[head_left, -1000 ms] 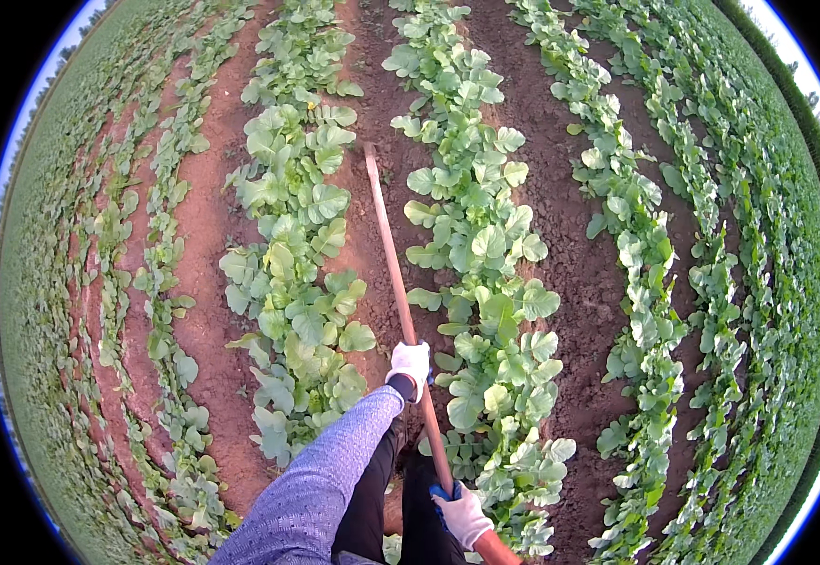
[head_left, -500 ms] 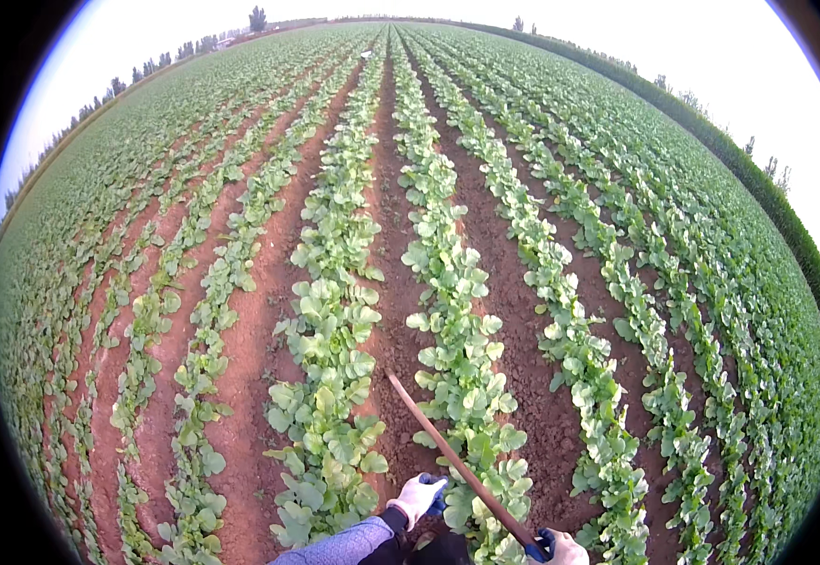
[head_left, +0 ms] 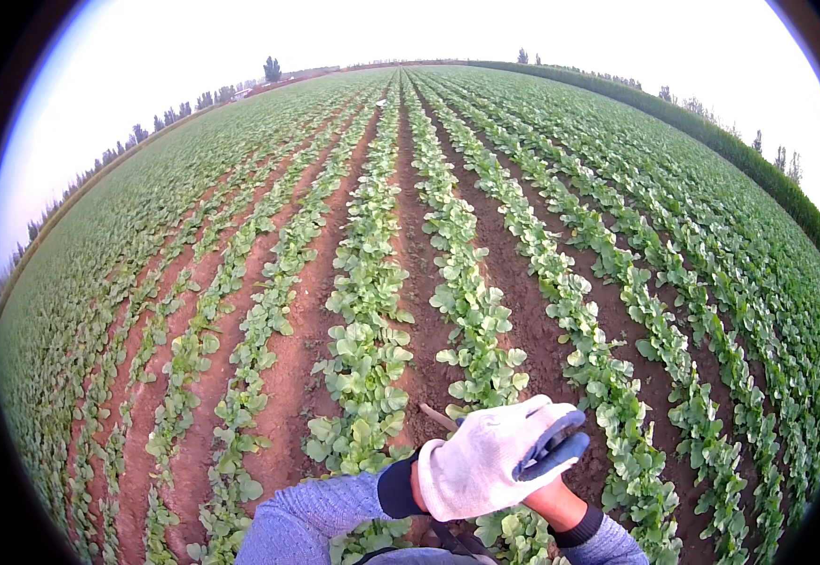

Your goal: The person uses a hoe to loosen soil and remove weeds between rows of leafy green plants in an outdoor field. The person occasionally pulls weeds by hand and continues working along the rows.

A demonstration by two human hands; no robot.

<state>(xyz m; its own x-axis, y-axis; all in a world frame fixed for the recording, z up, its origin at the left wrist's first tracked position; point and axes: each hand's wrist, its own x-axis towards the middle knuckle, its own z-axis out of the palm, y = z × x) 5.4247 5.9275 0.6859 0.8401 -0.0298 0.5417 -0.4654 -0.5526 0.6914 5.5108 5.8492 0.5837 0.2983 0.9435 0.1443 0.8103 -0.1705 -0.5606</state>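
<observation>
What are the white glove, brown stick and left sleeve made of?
White glove: matt, apparently knitted fabric, judging by its soft, dull look; its dark blue layer, smoother-looking, may be rubber. Brown stick: probably plain wood, from its colour, though only one end shows. Left sleeve: likely matt cloth, being speckled.

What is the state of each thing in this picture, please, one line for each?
Left hand: gloved, in front of the right hand; grip unclear.
Right hand: mostly hidden behind the left hand.
Stick: only one end showing, the rest hidden.
Sleeves: pulled down to the wrists.
Plants: leafy, green, growing in rows.
Soil: brown, showing between rows.
</observation>
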